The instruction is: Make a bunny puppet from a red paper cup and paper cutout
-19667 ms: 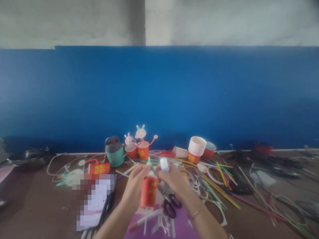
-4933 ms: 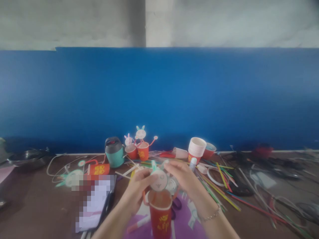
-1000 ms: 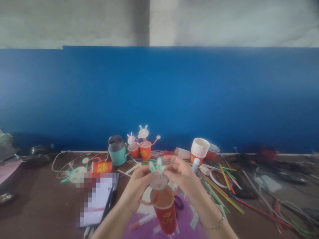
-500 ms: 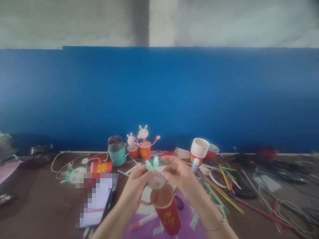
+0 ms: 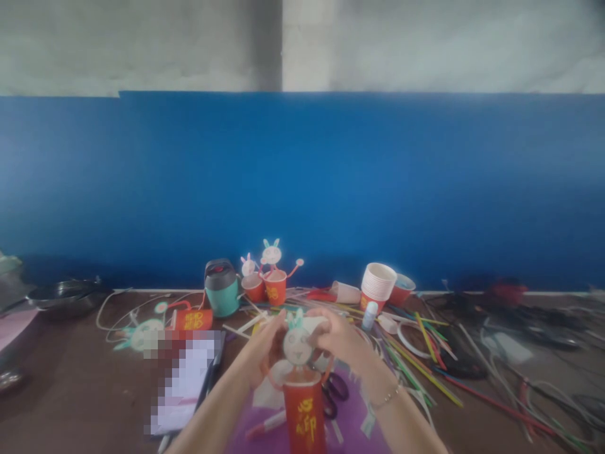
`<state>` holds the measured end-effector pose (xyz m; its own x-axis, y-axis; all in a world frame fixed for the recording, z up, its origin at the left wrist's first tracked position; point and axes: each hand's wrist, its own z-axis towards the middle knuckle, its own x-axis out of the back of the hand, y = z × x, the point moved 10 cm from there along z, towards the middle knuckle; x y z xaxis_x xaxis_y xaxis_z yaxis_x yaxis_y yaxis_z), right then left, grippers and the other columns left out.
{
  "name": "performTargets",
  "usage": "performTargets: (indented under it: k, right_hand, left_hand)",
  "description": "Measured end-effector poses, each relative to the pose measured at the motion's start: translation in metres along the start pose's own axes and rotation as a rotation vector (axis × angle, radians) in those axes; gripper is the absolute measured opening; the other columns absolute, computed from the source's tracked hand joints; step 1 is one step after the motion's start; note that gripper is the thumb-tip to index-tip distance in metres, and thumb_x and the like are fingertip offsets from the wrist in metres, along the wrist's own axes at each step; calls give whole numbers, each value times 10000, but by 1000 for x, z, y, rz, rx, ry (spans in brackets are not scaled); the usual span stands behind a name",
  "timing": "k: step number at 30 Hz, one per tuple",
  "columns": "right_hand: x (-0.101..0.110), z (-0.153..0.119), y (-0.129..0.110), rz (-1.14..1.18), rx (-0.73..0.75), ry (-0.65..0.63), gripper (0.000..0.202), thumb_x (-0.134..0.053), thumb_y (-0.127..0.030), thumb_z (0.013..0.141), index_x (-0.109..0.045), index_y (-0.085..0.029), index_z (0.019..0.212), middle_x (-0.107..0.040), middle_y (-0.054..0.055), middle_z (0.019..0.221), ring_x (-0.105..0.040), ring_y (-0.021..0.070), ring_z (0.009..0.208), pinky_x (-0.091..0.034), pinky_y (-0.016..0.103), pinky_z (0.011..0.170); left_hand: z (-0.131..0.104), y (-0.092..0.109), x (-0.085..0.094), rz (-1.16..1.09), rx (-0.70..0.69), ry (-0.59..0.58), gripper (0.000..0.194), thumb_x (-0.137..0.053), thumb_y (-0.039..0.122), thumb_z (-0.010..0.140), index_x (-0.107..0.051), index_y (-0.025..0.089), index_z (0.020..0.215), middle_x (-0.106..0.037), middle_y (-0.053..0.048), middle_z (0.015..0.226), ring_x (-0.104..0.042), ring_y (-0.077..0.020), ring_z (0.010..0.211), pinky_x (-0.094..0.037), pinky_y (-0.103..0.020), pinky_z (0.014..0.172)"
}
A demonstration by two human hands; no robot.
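A round white paper rabbit head (image 5: pixel 297 348) with green ears and a drawn face stands above the rim of a red paper cup (image 5: pixel 305 413) with yellow characters. My left hand (image 5: pixel 265 350) curls round the rabbit head's left side; its fingertips are partly hidden. From the right, my right hand (image 5: pixel 341 337) pinches at the head's edge. Reddish arm strips come off both sides of the cup below my hands. Under it lies a purple sheet (image 5: pixel 265 441) with a marker (image 5: pixel 267 424) on it and dark-handled scissors (image 5: pixel 336 391) behind the cup.
Finished rabbit cups (image 5: pixel 275 287) stand at the back beside a green-and-black jar (image 5: pixel 222 290). Another rabbit cup (image 5: pixel 193 320) lies on its side behind a tablet (image 5: pixel 189 384). Stacked paper cups (image 5: pixel 378 284), a glue stick (image 5: pixel 370 315) and coloured pipe cleaners (image 5: pixel 420 372) are to the right.
The cup has turned more upright, with its lettering facing me. The rabbit's face now shows clearly between my hands, and the scissors are more visible.
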<state>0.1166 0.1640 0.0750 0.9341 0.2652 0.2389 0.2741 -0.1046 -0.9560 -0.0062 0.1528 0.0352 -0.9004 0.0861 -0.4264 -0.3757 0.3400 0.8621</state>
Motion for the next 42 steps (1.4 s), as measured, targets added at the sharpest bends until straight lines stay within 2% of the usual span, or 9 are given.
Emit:
performTargets:
  k: [6, 10, 14, 19, 27, 32, 38, 40, 42]
  right_hand:
    - [-1, 9, 17, -31, -15, -14, 446, -562, -47, 613, -532, -173, 1040, -604, -82, 585, -610, 126, 463, -371, 206, 449]
    - [1, 18, 29, -175, 25, -1, 431, -612, -89, 625, -573, -182, 1044, -669, -30, 668, -634, 156, 560, -412, 237, 516]
    - [20, 19, 10, -380, 184, 220, 142, -639, -205, 697, -639, -182, 836, -704, 39, 739, -652, 211, 739, -452, 295, 657]
    - [17, 8, -23, -218, 335, 234, 193, -541, -306, 814, -669, -168, 776, -723, 71, 802, -657, 226, 806, -477, 316, 722]
    - [11, -5, -45, -145, 503, 225, 105, -577, -193, 769, -678, -171, 787, -700, 71, 942, -631, 210, 919, -446, 317, 840]
    - [12, -11, -49, -198, 547, 197, 98, -559, -153, 771, -647, -176, 736, -686, 58, 940, -623, 197, 920, -454, 298, 824]
    - [2, -10, -45, -305, 551, 95, 102, -571, -155, 737, -664, -187, 711, -695, 59, 903, -635, 204, 883, -484, 295, 780]
    - [18, -7, -43, -293, 521, 198, 129, -557, -232, 766, -672, -193, 806, -696, 70, 907, -639, 214, 863, -490, 316, 778]
    - [62, -11, -40, -287, 482, 533, 254, -510, -314, 792, -638, -165, 953, -676, 111, 959, -628, 243, 882, -484, 359, 803]
  left_hand:
    - [15, -25, 0, 0, 116, -104, 657, -565, 752, 680, -654, 112, 801, -702, -108, 732, -677, -256, 721, -492, -336, 710]
    - [24, -16, 29, 79, -71, 107, 577, -655, 675, 660, -670, 126, 836, -698, -95, 799, -646, -222, 741, -467, -300, 679]
    - [13, 13, 52, 196, -341, 329, 476, -728, 577, 651, -685, 155, 868, -685, -80, 910, -604, -219, 908, -430, -276, 760]
    - [-3, 31, 40, 237, -451, 341, 407, -677, 548, 723, -704, 175, 883, -692, -65, 940, -575, -228, 961, -413, -285, 824]
    - [-17, 39, -7, 312, -482, 85, 275, -633, 431, 791, -720, 181, 867, -699, -67, 967, -572, -246, 985, -398, -312, 904]
    - [-13, 38, 0, 418, -430, 146, 308, -657, 393, 764, -698, 173, 975, -688, -90, 1028, -582, -253, 988, -410, -317, 867]
    - [-12, 45, 5, 587, -545, 209, 164, -648, 338, 713, -658, 181, 665, -653, -35, 731, -566, -208, 779, -390, -281, 743]
    - [-11, 44, 9, 517, -535, 227, 180, -653, 352, 705, -645, 179, 658, -635, -26, 695, -550, -192, 730, -383, -270, 702]
    - [-10, 42, 13, 390, -508, 240, 207, -666, 377, 700, -639, 172, 684, -625, -23, 689, -536, -176, 701, -379, -260, 676]
